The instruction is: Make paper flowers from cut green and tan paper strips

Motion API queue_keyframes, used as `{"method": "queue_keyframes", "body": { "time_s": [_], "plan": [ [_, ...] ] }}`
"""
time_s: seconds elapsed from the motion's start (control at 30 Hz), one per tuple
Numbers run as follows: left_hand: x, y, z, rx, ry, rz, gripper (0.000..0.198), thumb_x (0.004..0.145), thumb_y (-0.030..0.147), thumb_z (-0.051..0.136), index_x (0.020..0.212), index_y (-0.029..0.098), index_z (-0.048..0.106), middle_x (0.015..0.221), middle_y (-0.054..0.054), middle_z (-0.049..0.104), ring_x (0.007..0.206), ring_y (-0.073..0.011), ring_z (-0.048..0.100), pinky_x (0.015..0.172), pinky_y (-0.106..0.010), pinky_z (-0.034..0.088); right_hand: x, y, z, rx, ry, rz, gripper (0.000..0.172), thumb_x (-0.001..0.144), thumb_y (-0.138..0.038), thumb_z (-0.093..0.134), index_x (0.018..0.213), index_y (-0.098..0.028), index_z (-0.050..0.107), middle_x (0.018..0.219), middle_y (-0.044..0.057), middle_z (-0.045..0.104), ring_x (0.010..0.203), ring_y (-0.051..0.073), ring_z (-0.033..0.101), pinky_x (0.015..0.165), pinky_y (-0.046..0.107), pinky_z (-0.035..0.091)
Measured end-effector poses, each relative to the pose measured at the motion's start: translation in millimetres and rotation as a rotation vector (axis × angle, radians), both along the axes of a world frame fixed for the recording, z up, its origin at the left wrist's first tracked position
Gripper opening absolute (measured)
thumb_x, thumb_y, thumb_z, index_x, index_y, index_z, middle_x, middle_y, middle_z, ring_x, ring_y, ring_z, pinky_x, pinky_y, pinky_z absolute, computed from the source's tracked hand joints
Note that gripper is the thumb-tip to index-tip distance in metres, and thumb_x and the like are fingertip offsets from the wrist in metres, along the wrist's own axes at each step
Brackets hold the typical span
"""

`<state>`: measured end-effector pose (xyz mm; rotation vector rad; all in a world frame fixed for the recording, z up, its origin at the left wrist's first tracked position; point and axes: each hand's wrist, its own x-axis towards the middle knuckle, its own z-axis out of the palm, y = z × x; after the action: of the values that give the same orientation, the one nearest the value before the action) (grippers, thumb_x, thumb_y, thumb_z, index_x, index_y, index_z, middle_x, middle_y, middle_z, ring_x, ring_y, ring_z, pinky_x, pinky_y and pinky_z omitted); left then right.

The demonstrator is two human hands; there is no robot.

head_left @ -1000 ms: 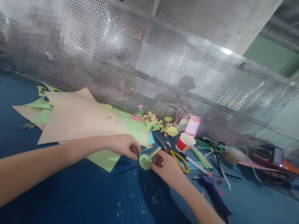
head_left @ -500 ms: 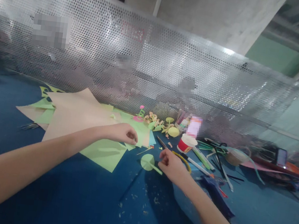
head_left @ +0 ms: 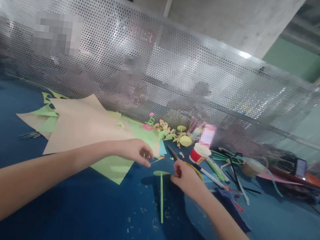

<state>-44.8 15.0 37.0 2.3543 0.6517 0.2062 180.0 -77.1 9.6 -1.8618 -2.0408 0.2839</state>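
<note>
A light green paper disc (head_left: pixel 161 173) on a thin green stick (head_left: pixel 162 202) is at the middle of the blue table (head_left: pixel 84 212). The disc shows edge-on, and the stick runs from it toward me. My right hand (head_left: pixel 187 178) is curled, its fingertips pinched at the disc's right edge. My left hand (head_left: pixel 135 150) hovers just left of the disc, over the corner of a green paper sheet (head_left: pixel 113 167). Its fingers are bent down in a loose pinch, and I cannot make out what they hold. A thin wooden stick (head_left: pixel 156 160) lies beside its fingertips.
Tan paper sheets (head_left: pixel 83 126) lie at the left. A red-and-white cup (head_left: pixel 199 153), markers (head_left: pixel 215 169), yellow-handled scissors (head_left: pixel 194 169), a dark blue glue gun (head_left: pixel 231 206) and a tape roll (head_left: pixel 252 167) crowd the right. A perforated metal screen (head_left: pixel 154 72) closes the back, with people behind it. Paper scraps dot the table.
The disc has turned from lying flat to edge-on, and its stick now points toward me. My left hand let go of it, drew back, then returned beside it. My right hand stays at the disc.
</note>
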Motion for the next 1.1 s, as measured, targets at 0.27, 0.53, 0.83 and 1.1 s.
{"method": "queue_keyframes", "body": {
  "time_s": [0.27, 0.53, 0.83, 1.1],
  "plan": [
    [25, -30, -29.1, 0.048, -0.181, 0.052, 0.042, 0.07, 0.043, 0.059, 0.105, 0.021, 0.062, 0.097, -0.004, 0.064, 0.08, -0.0157, 0.057, 0.068, -0.022, 0.039, 17, -4, 7.5, -0.194, -0.037, 0.104, 0.011, 0.06, -0.015, 0.059, 0.059, -0.019, 0.049, 0.054, -0.004, 0.051, 0.051, 0.01, 0.046, 0.048, 0.021, 0.03],
    [30, -26, -35.6, -0.118, -0.264, 0.231, 0.034, 0.074, 0.046, 0.051, 0.069, 0.015, 0.064, 0.055, 0.003, 0.052, 0.054, -0.0112, 0.047, 0.05, -0.021, 0.031, 15, -4, 10.6, -0.184, -0.04, 0.075, 0.012, 0.063, -0.018, 0.06, 0.059, -0.019, 0.049, 0.054, -0.004, 0.052, 0.051, 0.011, 0.046, 0.048, 0.021, 0.031],
    [24, -17, -20.0, -0.926, -0.503, 0.479, 0.02, 0.061, 0.028, 0.07, 0.066, 0.012, 0.058, 0.06, 0.001, 0.057, 0.063, -0.0116, 0.058, 0.066, -0.025, 0.045, 4, -4, 15.5, 0.046, 0.165, 0.089, 0.012, 0.073, -0.028, 0.056, 0.076, -0.021, 0.047, 0.062, -0.005, 0.048, 0.054, 0.011, 0.046, 0.052, 0.022, 0.037],
    [29, -33, -19.1, -0.898, -0.42, 0.479, 0.021, 0.059, 0.03, 0.07, 0.065, 0.012, 0.064, 0.056, 0.001, 0.057, 0.053, -0.0088, 0.053, 0.062, -0.025, 0.047, -36, -29, 28.7, 0.284, 0.109, 0.339, 0.036, 0.074, -0.034, 0.062, 0.109, -0.03, 0.054, 0.092, 0.002, 0.052, 0.081, 0.015, 0.052, 0.073, 0.026, 0.042]
  ]
}}
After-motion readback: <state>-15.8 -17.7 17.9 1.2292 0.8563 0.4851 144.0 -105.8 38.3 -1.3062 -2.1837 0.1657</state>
